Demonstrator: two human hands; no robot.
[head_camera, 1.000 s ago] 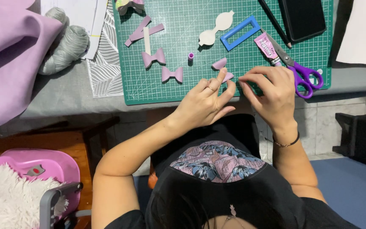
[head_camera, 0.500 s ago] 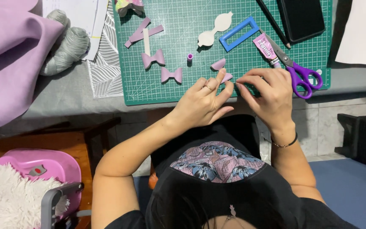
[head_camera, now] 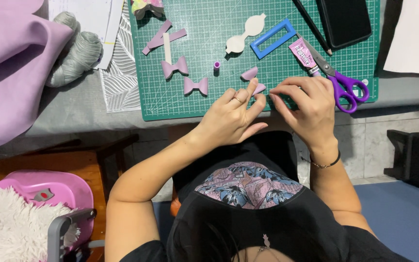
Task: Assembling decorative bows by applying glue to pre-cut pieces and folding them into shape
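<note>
My left hand (head_camera: 231, 114) rests at the near edge of a green cutting mat (head_camera: 209, 104), its index and middle fingers pinching a small lilac petal-shaped piece (head_camera: 260, 88). Just right of that piece is my right hand (head_camera: 306, 104), fingers bent, a small gap from it and with nothing visible in them. Another lilac piece (head_camera: 249, 73) lies just beyond. Two lilac bows (head_camera: 174, 67) (head_camera: 196, 86) and a tiny lilac ring (head_camera: 217, 64) sit left of it.
Purple-handled scissors (head_camera: 347, 90) and a pink glue tube (head_camera: 304, 53) lie beside my right hand. A blue rectangular frame (head_camera: 272, 39), cream bow template (head_camera: 246, 33), lilac strips (head_camera: 163, 36), black phone (head_camera: 345, 19), lilac cloth (head_camera: 10, 63) and grey yarn (head_camera: 76, 53) are farther off.
My right fingers, which were touching the lilac piece, have drawn slightly to the right. My left hand keeps the piece and has barely shifted.
</note>
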